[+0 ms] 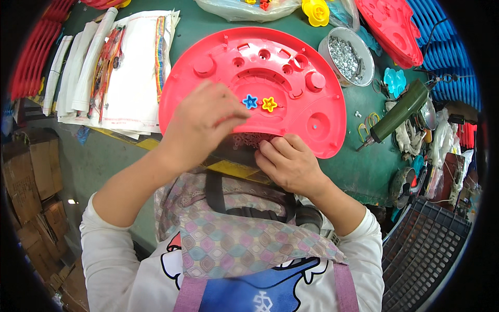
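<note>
A red plastic panel (195, 96), rounded at its far side and moulded with posts and recesses, lies on the table before me. A blue star-shaped piece (250, 101) and a yellow star-shaped piece (269, 104) sit side by side near its middle. Over the panel's near left part, my left hand (202, 122) is slightly blurred, thumb and fingers pinched together; whatever they hold is hidden. Small clear parts (248, 139) lie in a dark holder at the panel's near edge. My right hand (291, 162) is closed beside them with curled fingertips, and its contents cannot be made out.
A white bowl of small metal parts (347, 58) stands right of the panel. Farther right is a green power screwdriver (400, 112) with its bit toward the table. White sheets (132, 78) lie left. A yellow flower-shaped piece (315, 12) and another red panel (391, 28) lie behind.
</note>
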Demonstrator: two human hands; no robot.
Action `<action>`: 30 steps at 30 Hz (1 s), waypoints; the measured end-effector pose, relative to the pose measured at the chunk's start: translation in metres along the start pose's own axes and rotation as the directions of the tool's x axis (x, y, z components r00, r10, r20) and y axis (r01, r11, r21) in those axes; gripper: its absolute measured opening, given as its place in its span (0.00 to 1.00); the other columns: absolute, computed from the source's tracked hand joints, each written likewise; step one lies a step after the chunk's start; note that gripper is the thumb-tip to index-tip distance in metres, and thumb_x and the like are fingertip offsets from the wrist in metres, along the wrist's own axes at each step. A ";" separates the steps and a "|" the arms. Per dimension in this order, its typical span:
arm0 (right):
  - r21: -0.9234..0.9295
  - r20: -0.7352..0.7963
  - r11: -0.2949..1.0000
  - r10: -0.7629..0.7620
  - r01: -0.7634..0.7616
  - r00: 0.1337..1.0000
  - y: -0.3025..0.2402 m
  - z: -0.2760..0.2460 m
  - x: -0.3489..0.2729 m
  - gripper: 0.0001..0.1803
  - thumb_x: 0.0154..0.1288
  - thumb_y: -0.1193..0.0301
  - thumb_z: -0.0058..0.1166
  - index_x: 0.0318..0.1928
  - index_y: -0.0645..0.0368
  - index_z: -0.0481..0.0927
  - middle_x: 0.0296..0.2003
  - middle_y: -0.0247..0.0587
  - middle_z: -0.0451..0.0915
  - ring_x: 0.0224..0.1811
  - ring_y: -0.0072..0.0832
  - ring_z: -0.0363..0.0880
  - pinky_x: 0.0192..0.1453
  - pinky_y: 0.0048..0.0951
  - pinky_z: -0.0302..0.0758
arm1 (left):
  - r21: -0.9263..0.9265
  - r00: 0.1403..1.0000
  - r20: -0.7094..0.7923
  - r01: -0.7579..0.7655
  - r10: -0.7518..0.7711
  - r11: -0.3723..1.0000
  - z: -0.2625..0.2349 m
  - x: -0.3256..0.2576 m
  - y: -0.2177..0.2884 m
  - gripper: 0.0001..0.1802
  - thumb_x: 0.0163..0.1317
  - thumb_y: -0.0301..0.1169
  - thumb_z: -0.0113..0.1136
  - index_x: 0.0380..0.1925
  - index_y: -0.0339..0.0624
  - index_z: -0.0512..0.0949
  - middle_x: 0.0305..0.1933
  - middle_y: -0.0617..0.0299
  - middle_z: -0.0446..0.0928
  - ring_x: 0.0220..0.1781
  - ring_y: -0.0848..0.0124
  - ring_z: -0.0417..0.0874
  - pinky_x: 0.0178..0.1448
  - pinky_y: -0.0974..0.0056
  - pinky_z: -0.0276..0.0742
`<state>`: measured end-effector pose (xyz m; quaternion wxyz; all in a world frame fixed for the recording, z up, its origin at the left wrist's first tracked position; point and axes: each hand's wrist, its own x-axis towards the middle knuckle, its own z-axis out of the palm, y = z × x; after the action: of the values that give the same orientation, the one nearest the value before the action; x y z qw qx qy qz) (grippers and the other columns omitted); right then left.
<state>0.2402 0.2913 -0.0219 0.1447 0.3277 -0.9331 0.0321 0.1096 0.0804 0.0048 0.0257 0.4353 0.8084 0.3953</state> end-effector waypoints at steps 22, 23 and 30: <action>-0.003 0.028 1.000 0.018 -0.018 0.999 -0.002 -0.005 0.004 0.16 0.55 0.66 0.55 0.44 0.58 0.82 0.42 0.35 0.77 0.44 0.28 0.75 0.52 0.29 0.73 | 0.260 0.991 0.129 -0.050 0.017 0.964 0.021 0.040 -0.024 0.06 0.56 0.26 0.69 0.34 0.40 0.85 0.45 0.57 0.76 0.51 0.55 0.73 0.59 0.53 0.74; -0.005 0.034 1.000 0.017 -0.017 0.999 -0.002 -0.004 0.003 0.16 0.55 0.66 0.55 0.43 0.59 0.82 0.42 0.35 0.77 0.44 0.28 0.75 0.52 0.29 0.73 | 0.250 0.990 0.143 -0.040 0.004 0.968 0.021 0.042 -0.024 0.06 0.56 0.26 0.69 0.34 0.40 0.85 0.45 0.57 0.76 0.51 0.54 0.73 0.59 0.53 0.74; -0.006 0.019 1.000 0.016 -0.015 1.000 -0.001 -0.001 0.003 0.16 0.53 0.68 0.56 0.44 0.57 0.82 0.42 0.33 0.77 0.40 0.25 0.74 0.46 0.29 0.71 | 0.253 0.981 0.194 -0.038 -0.012 0.967 0.019 0.048 -0.022 0.06 0.56 0.25 0.69 0.34 0.38 0.85 0.46 0.55 0.77 0.51 0.53 0.73 0.58 0.52 0.74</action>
<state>0.2387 0.2891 -0.0198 0.1366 0.3203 -0.9370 0.0274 0.0718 0.1199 -0.0082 0.0454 0.4767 0.8434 0.2437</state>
